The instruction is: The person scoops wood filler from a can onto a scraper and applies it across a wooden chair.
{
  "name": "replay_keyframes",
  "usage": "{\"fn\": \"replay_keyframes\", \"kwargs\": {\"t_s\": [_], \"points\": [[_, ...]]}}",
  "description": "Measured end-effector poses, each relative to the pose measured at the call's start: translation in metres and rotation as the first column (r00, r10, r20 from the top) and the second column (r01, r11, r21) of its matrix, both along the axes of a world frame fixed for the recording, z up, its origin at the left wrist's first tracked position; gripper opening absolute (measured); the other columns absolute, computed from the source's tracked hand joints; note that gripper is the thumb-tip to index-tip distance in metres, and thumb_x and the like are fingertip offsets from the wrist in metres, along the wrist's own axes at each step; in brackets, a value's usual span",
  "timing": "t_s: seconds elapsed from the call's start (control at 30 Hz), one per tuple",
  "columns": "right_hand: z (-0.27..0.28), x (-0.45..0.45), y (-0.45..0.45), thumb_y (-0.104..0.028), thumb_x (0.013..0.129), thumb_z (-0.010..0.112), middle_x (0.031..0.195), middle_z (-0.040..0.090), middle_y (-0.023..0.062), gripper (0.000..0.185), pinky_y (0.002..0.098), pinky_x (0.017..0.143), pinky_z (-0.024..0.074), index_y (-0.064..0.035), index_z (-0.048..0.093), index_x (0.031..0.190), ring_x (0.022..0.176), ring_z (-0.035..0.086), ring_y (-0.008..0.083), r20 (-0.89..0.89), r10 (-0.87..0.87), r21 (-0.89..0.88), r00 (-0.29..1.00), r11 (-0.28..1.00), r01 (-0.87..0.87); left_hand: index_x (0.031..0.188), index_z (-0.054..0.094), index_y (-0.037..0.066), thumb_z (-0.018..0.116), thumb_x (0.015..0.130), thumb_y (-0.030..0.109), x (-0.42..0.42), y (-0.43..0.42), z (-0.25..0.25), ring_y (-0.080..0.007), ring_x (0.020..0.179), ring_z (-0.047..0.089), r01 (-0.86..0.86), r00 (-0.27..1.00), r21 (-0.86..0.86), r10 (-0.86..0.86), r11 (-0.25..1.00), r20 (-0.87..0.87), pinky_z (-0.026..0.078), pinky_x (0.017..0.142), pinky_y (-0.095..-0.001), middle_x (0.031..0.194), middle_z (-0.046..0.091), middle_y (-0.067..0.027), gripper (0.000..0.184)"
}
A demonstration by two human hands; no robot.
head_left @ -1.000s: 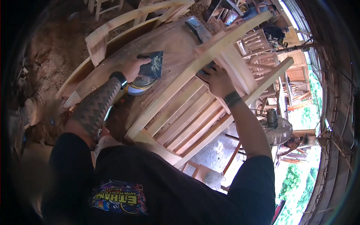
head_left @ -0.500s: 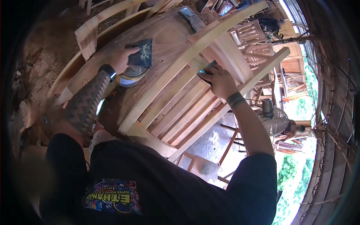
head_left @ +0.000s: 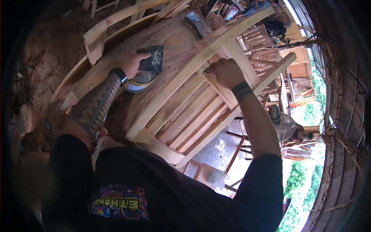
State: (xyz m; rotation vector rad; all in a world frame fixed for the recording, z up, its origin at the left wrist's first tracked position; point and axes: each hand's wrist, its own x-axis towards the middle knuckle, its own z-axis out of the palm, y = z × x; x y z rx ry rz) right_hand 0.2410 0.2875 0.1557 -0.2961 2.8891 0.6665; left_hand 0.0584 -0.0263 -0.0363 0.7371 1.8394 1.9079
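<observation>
My left hand [head_left: 131, 65] grips a dark, flat square plate [head_left: 156, 58] with pale filler smeared on its face. Just below that plate stands an open can [head_left: 141, 82] with a yellow and blue label, resting on a broad wooden surface [head_left: 174, 46]. Closed fingers of my right hand [head_left: 228, 73] hold a dark scraper [head_left: 208, 72], of which only a small edge shows. This hand presses at the cross rail of a slatted wooden frame [head_left: 232, 34], beside the upper ends of its slats.
Farther along the broad surface lies a dark, shiny-topped object [head_left: 196, 25]. A curved wooden chair part [head_left: 95, 42] stands at the left. Beyond the frame are a fan [head_left: 283, 126], a plastic bag [head_left: 217, 178], slatted chairs [head_left: 257, 38] and another person [head_left: 300, 134].
My right hand has shifted slightly up along the cross rail and turned, hiding most of the scraper. My left hand and its plate have moved a little right and down in view.
</observation>
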Motion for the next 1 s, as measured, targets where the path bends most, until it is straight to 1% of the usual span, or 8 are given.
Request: {"fn": "replay_keyframes", "kwargs": {"t_s": [0.07, 0.23, 0.33, 0.47, 0.63, 0.77, 0.9, 1.0], "points": [[-0.010, -0.013, -0.005, -0.024, 0.095, 0.058, 0.103, 0.074, -0.0043, 0.027, 0.0464, 0.092, 0.0476, -0.0335, 0.080, 0.107, 0.105, 0.065, 0.0199, 0.061, 0.015, 0.042, 0.998, 0.999, -0.018, 0.120, 0.071, 0.002, 0.065, 0.100, 0.020, -0.002, 0.001, 0.002, -0.0249, 0.093, 0.076, 0.012, 0.999, 0.000, -0.012, 1.000, 0.049, 0.059, 0.083, -0.0359, 0.108, 0.076, -0.0182, 0.028], [-0.010, -0.005, -0.016, -0.028, 0.095, 0.060, 0.096, 0.074, -0.0049, 0.022, 0.0467, 0.090, 0.0459, -0.0304, 0.080, 0.102, 0.106, 0.065, 0.0190, 0.128, -0.082, 0.084, 0.988, 0.994, 0.071, 0.121, 0.070, 0.002, 0.063, 0.101, 0.013, -0.009, -0.004, -0.019, -0.0266, 0.103, 0.074, -0.176, 0.740, -0.201, -0.005, 0.964, -0.673, 0.058, 0.090, -0.0365, 0.115, 0.074, -0.0189, 0.024], [-0.009, 0.030, -0.003, -0.027, 0.095, 0.060, 0.093, 0.074, -0.0064, 0.022, 0.0448, 0.089, 0.0459, -0.0299, 0.081, 0.102, 0.105, 0.065, 0.0184, 0.126, -0.032, 0.063, 0.992, 0.998, 0.024, 0.123, 0.071, 0.006, 0.063, 0.099, 0.006, -0.008, -0.003, -0.013, -0.0305, 0.110, 0.071, -0.046, 0.910, -0.188, -0.036, 0.981, -0.413, 0.057, 0.093, -0.0385, 0.121, 0.071, -0.0202, 0.026], [0.009, 0.061, 0.005, -0.026, 0.095, 0.061, 0.091, 0.074, -0.0074, 0.022, 0.0413, 0.086, 0.0467, -0.0298, 0.081, 0.103, 0.103, 0.064, 0.0174, 0.170, -0.064, 0.122, 0.983, 0.992, 0.043, 0.124, 0.071, 0.007, 0.062, 0.098, 0.003, -0.005, -0.003, -0.011, -0.0316, 0.110, 0.071, -0.087, 0.883, -0.199, -0.017, 0.976, -0.468, 0.057, 0.092, -0.0391, 0.122, 0.071, -0.0206, 0.028], [0.008, 0.033, 0.007, -0.027, 0.095, 0.060, 0.099, 0.074, -0.0089, 0.023, 0.0389, 0.086, 0.0480, -0.0315, 0.081, 0.107, 0.103, 0.064, 0.0165, -0.086, 0.055, 0.002, 0.995, 0.998, -0.055, 0.124, 0.071, 0.009, 0.058, 0.098, 0.000, -0.013, -0.001, -0.027, -0.0343, 0.107, 0.071, -0.148, 0.769, -0.182, -0.003, 0.972, -0.640, 0.057, 0.091, -0.0392, 0.121, 0.071, -0.0194, 0.031], [-0.003, 0.006, -0.011, -0.026, 0.095, 0.059, 0.108, 0.073, -0.0105, 0.027, 0.0409, 0.089, 0.0482, -0.0324, 0.079, 0.112, 0.108, 0.063, 0.0174, -0.130, 0.139, 0.033, 0.982, 0.990, -0.136, 0.127, 0.072, 0.015, 0.058, 0.097, -0.001, -0.012, -0.002, -0.019, -0.0373, 0.106, 0.070, 0.139, 0.989, 0.061, -0.136, 0.988, -0.055, 0.057, 0.091, -0.0406, 0.123, 0.070, -0.0200, 0.036], [-0.023, -0.009, -0.008, -0.024, 0.094, 0.059, 0.109, 0.073, -0.0094, 0.027, 0.0429, 0.091, 0.0471, -0.0296, 0.078, 0.112, 0.113, 0.062, 0.0186, -0.132, 0.184, 0.078, 0.974, 0.982, -0.174, 0.127, 0.072, 0.016, 0.061, 0.097, 0.001, -0.031, 0.016, -0.062, -0.0370, 0.105, 0.071, 0.066, 0.994, -0.029, -0.069, 0.997, -0.087, 0.057, 0.090, -0.0415, 0.122, 0.070, -0.0198, 0.036], [-0.025, -0.011, -0.013, -0.022, 0.093, 0.059, 0.108, 0.073, -0.0082, 0.027, 0.0434, 0.092, 0.0467, -0.0279, 0.079, 0.110, 0.114, 0.062, 0.0193, -0.078, 0.133, 0.072, 0.988, 0.989, -0.128, 0.127, 0.073, 0.016, 0.063, 0.096, 0.002, -0.024, 0.004, -0.053, -0.0368, 0.105, 0.071, -0.046, 0.928, -0.130, -0.006, 0.990, -0.372, 0.057, 0.089, -0.0424, 0.121, 0.070, -0.0198, 0.035]]}}
